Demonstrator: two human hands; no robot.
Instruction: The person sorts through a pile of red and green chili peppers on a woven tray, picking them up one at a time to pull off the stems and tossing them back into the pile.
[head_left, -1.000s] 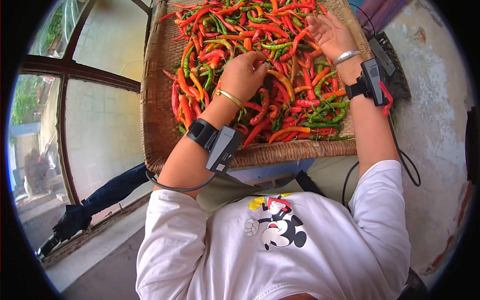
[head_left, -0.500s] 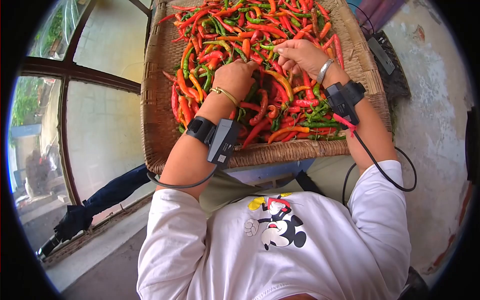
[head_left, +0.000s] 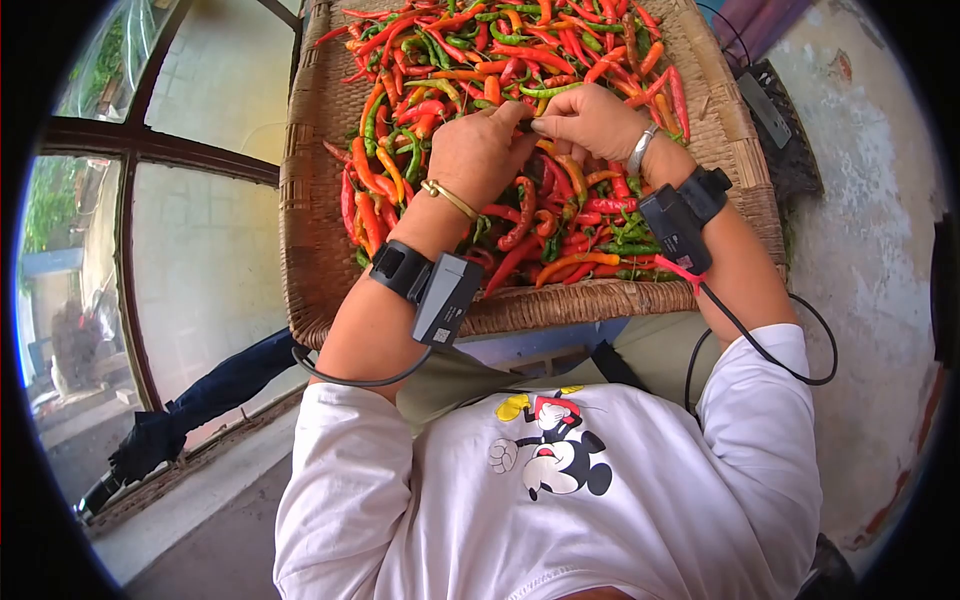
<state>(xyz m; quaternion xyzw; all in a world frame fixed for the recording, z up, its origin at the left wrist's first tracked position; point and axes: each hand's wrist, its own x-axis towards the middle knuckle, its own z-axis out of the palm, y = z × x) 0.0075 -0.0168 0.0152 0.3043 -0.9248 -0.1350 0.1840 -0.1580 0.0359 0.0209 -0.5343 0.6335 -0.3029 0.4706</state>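
Red, orange and green chili peppers (head_left: 560, 270) lie heaped in a woven basket (head_left: 560, 312). Above the heap, my left hand (head_left: 475, 155) is closed, with thumb and forefinger pinched together. My right hand (head_left: 597, 120) is pinched too, its fingertips meeting those of the left. Between the two pinches a small dark bit shows, too little to name. Whatever else the fingers may hold is hidden. A bent red pepper (head_left: 520, 214) lies just below the hands, and an orange pepper (head_left: 577, 260) rests closer to the basket's near rim.
On the left is a framed window (head_left: 215, 230), with a dark folded umbrella (head_left: 230, 385) leaning below it. A black object (head_left: 775, 120) stands right of the basket by the wall (head_left: 860, 250). Cables hang from the devices (head_left: 447, 300) strapped to my forearms.
My left hand has lifted slightly from the peppers, and my right hand has moved left and a little down. Their fingertips, apart before, now meet.
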